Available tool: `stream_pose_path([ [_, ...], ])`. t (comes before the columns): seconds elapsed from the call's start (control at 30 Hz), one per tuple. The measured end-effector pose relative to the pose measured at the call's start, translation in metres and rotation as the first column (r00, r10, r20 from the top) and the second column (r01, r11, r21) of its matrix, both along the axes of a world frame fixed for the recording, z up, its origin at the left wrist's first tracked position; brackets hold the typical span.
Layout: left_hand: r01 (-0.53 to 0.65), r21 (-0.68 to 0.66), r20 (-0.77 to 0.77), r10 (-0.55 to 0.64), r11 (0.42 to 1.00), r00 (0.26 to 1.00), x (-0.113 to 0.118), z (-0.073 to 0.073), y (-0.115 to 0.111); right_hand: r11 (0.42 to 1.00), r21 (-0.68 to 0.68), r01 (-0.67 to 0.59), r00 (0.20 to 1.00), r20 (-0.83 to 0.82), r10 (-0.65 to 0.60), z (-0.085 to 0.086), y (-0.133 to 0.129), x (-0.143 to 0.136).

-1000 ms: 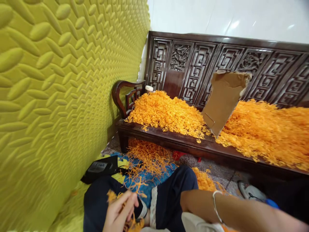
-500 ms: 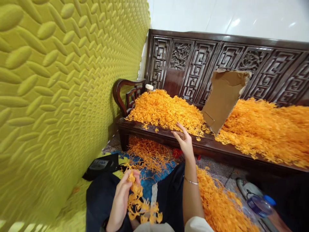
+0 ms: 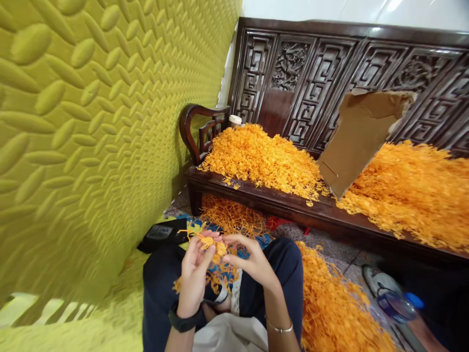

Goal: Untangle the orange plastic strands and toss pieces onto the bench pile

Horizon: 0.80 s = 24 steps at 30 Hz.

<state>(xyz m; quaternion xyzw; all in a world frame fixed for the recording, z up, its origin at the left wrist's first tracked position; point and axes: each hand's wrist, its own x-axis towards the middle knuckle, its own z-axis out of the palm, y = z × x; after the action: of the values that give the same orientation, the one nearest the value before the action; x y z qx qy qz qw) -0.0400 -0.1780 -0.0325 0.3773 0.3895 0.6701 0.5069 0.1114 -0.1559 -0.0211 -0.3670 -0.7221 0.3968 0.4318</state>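
Above my lap, my left hand (image 3: 196,266) is closed around a strand of orange plastic pieces (image 3: 216,278), which hangs down below the fingers. My right hand (image 3: 249,256) comes in from the right, its thumb and fingertips at the strand beside the left hand. Whether the right fingertips grip a piece is too small to tell. A heap of small orange pieces (image 3: 260,154) lies on the left part of the dark wooden bench (image 3: 256,191) in front of me.
A cardboard sheet (image 3: 361,137) stands between the heap and a larger orange pile (image 3: 421,190). More orange strands (image 3: 330,298) cover the floor at right, near a shoe (image 3: 377,278) and a bottle (image 3: 397,305). A yellow textured mat (image 3: 110,146) rises at left.
My right hand has come down from near the bench edge to the strand at my left hand. The view has tilted downward slightly, and the left hand has turned with the strand.
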Motion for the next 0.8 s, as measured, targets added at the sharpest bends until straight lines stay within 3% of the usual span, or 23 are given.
stream_pose_path([
  [0.1,-0.011,0.010,-0.038,0.011,1.000,0.999,0.000,0.000,-0.001,0.990,0.099,0.104,0.994,-0.028,-0.102,0.000,-0.001,-0.009],
  [0.23,0.019,-0.083,-0.107,-0.028,0.996,0.994,-0.001,-0.004,-0.002,0.957,0.194,0.217,0.974,-0.111,-0.199,0.002,-0.004,-0.009],
  [0.4,0.088,-0.084,-0.186,-0.102,0.993,0.977,0.003,-0.005,-0.007,0.961,0.032,0.274,0.946,-0.190,-0.263,-0.004,-0.014,-0.012],
  [0.6,-0.068,-0.067,-0.231,0.051,0.995,0.972,0.011,-0.006,-0.006,0.972,-0.029,0.232,0.960,-0.156,-0.234,-0.006,-0.019,-0.018],
  [0.8,-0.027,-0.110,-0.245,-0.001,0.994,0.970,0.012,-0.005,-0.008,0.962,-0.091,0.256,0.949,-0.166,-0.268,-0.005,-0.019,-0.021],
])
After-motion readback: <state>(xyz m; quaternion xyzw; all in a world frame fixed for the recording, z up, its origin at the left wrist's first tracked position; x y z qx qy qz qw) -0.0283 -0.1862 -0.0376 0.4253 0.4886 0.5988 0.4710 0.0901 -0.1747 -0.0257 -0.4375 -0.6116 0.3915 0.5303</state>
